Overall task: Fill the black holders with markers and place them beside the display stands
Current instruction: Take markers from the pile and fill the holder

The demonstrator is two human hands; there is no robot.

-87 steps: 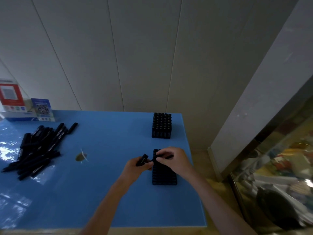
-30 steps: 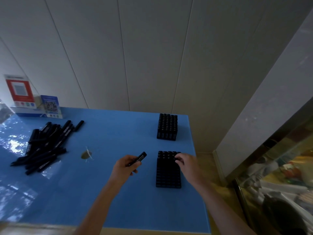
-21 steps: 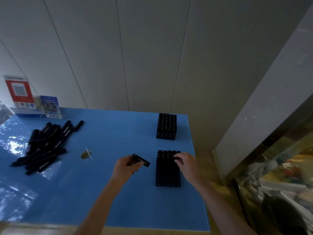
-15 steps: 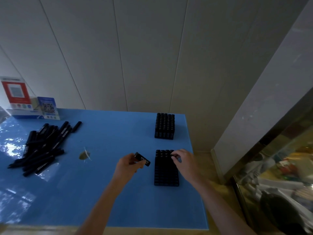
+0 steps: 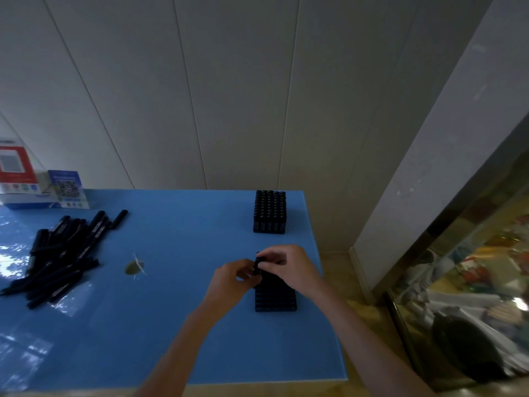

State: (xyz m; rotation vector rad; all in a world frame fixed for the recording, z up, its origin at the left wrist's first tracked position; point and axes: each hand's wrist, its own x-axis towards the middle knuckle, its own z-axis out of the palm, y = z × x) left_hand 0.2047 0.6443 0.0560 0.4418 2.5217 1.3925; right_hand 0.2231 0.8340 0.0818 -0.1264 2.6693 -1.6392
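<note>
Two black holders packed with markers stand on the blue table: a far one (image 5: 269, 212) near the back right edge and a near one (image 5: 275, 295) under my hands. My left hand (image 5: 230, 283) and my right hand (image 5: 289, 266) meet over the near holder's far left corner. Between their fingertips a black marker (image 5: 258, 265) stands upright at that corner; both hands pinch it. A pile of loose black markers (image 5: 61, 253) lies at the table's left. Two display stands, one red (image 5: 13, 170) and one blue (image 5: 67, 189), stand at the back left.
A small brownish scrap (image 5: 134, 267) lies mid-table. The table's right edge (image 5: 323, 282) runs just beside the holders, with a white wall panel (image 5: 429, 167) and a cluttered glass case (image 5: 472, 296) beyond it. Bare blue tabletop (image 5: 177, 230) lies between the pile and the holders.
My left hand has carried its marker right to the near holder and turned it upright. My right hand has shifted onto the marker's top at the holder's far left corner.
</note>
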